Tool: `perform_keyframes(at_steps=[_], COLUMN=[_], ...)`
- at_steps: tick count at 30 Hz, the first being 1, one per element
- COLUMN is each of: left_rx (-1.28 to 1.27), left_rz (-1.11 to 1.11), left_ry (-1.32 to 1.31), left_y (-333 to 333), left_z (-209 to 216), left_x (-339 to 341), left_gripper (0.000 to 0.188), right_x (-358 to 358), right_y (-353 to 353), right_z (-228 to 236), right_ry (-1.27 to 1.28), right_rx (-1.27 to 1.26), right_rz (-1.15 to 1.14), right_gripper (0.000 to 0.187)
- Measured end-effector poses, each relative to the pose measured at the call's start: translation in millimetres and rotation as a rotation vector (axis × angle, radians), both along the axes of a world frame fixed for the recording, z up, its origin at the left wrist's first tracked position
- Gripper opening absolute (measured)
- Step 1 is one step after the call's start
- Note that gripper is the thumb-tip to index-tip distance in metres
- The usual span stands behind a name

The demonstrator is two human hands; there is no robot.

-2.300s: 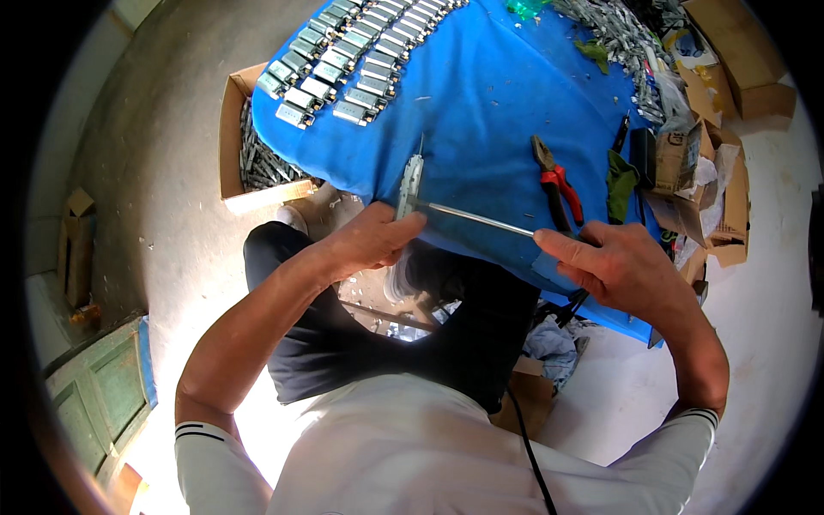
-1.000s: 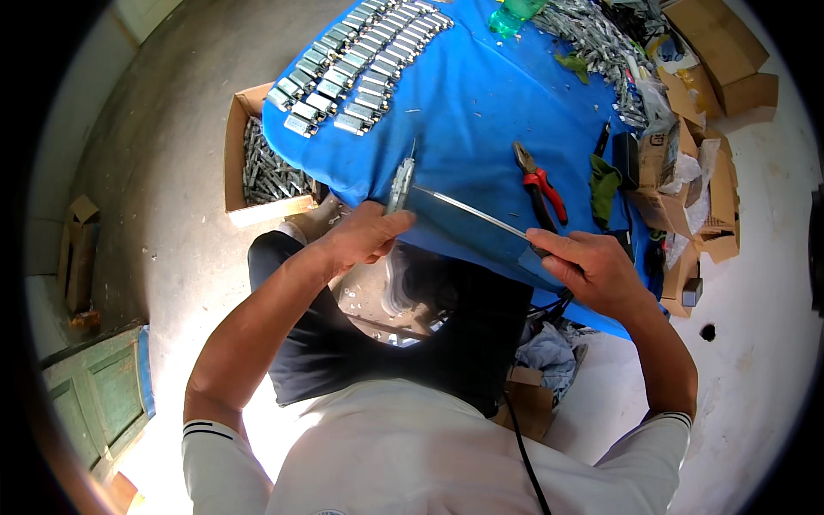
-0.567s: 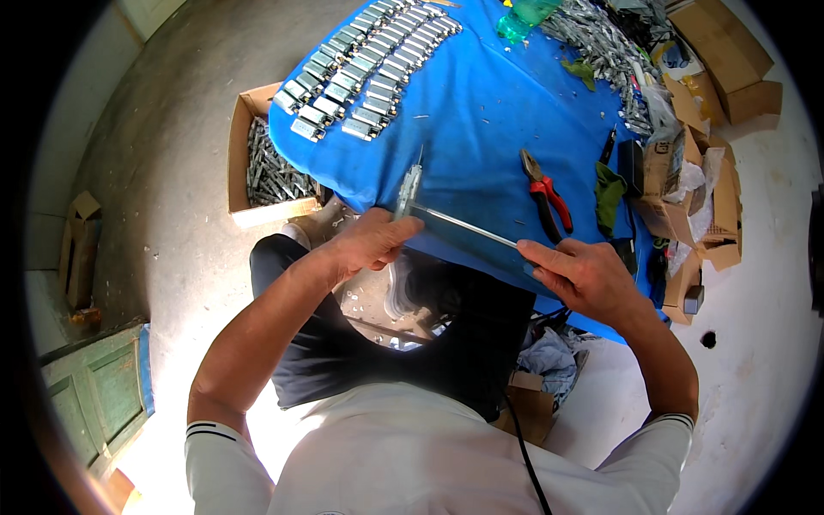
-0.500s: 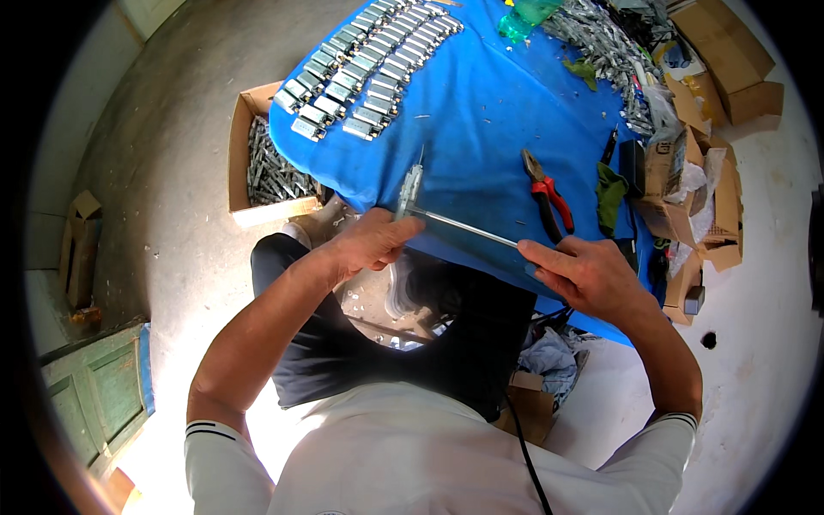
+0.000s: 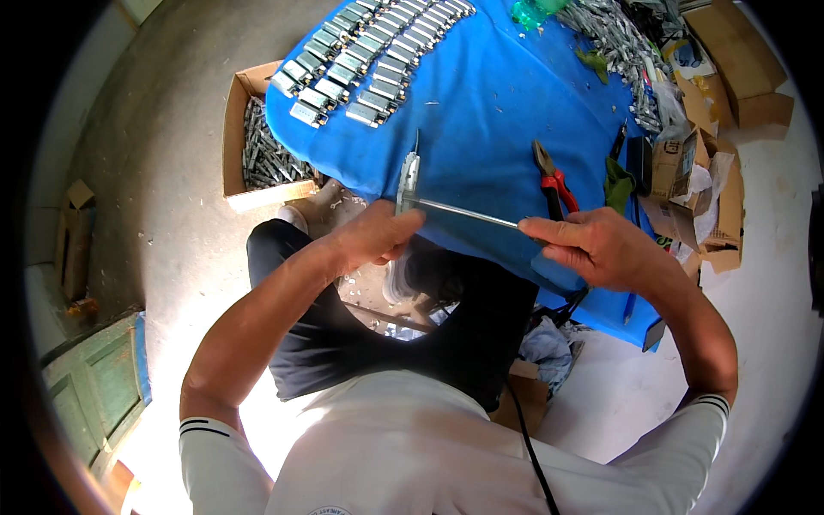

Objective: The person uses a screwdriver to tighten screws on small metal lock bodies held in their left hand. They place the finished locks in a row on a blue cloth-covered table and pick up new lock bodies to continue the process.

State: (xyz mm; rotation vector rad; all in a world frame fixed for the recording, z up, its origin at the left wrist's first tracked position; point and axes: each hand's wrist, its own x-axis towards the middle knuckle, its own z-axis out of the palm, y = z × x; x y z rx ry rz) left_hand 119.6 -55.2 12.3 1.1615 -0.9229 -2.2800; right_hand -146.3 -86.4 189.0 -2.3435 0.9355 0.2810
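Observation:
Between the thumb and curled fingers of my left hand (image 5: 376,233) is a narrow grey metal lock-like part (image 5: 408,182), held upright at the near edge of the table. A thin pin juts from its far end. My right hand (image 5: 601,247) is closed around a screwdriver (image 5: 470,212), whose handle is mostly hidden in the palm. The long metal shaft points left, and its tip meets the side of the part just beyond my left thumb. Beyond my right hand, red-and-black pliers (image 5: 556,184) lie on the blue cloth (image 5: 481,129).
Rows of similar metal parts (image 5: 348,64) cover the far left of the table. Loose parts (image 5: 614,43) are heaped at the far right, near a green plastic bottle (image 5: 534,12). A carton of metal pieces (image 5: 273,196) stands left on the floor; opened cardboard boxes (image 5: 730,210) crowd the right.
The view has shifted slightly. My right forearm has swung outward to the right, with the screwdriver tip still at the metal part. Both hands keep their grips.

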Motion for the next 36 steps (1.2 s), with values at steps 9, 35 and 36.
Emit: perform_keyframes(at_steps=[9, 35, 36], left_rx=[-0.028, -0.109, -0.099], left_rz=[0.068, 0.313, 0.321], left_ry=[-0.052, -0.180, -0.185], left_y=[1.7, 23.0, 24.0], left_z=[-3.1, -1.7, -3.0], left_x=[-5.6, 4.2, 2.2], left_gripper=[0.036, 0.047, 0.048], right_x=[6.0, -48.7, -49.9], right_y=[35.0, 105.1, 108.2], right_z=[-7.1, -81.2, -82.3], right_ry=[-0.054, -1.094, -1.088], right_rx=[0.595, 1.298, 1.299], right_rz=[-0.621, -1.155, -1.140], right_gripper=[0.038, 0.048, 0.049])
